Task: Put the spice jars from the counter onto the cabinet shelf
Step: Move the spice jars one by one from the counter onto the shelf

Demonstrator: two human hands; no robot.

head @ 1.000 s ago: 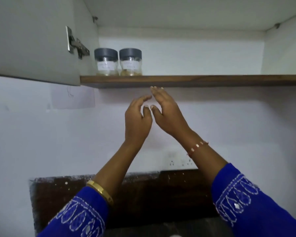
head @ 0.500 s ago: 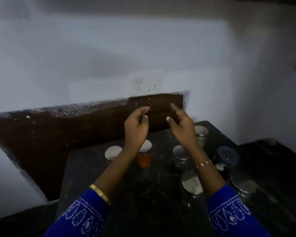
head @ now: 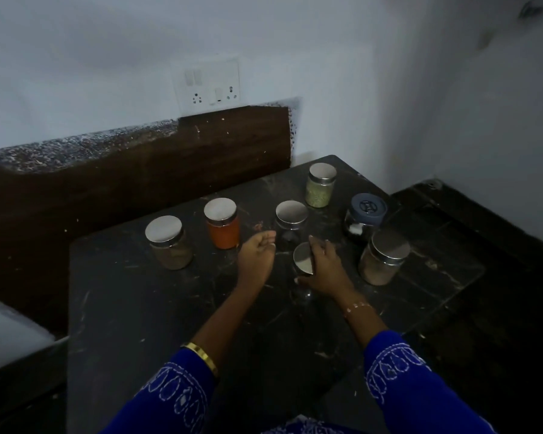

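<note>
I use the red jar [head: 222, 223] as my marker. Left of it stands a brown jar [head: 169, 242] with a shiny lid. Just right of the red jar my left hand [head: 255, 257] hangs over the dark surface [head: 113, 308], fingers loosely curled and holding nothing. Further right is a clear jar [head: 290, 222], and in front of that one my right hand [head: 325, 266] wraps around a small dark jar [head: 302, 261] near its lid. Far right of the red jar stand a green jar [head: 321, 185], a blue-lid jar [head: 365, 218] and a big tan jar [head: 383, 258].

I think the small jar could slip, because my hand grips it high up near the smooth lid. If I lift fast, my arm could bump the tan jar close by. It is also dim here, so I could miss my grip.

Behind the red jar is a brown back board [head: 138, 170], a white wall and a wall socket [head: 208, 84]. The shelf is not in view.
</note>
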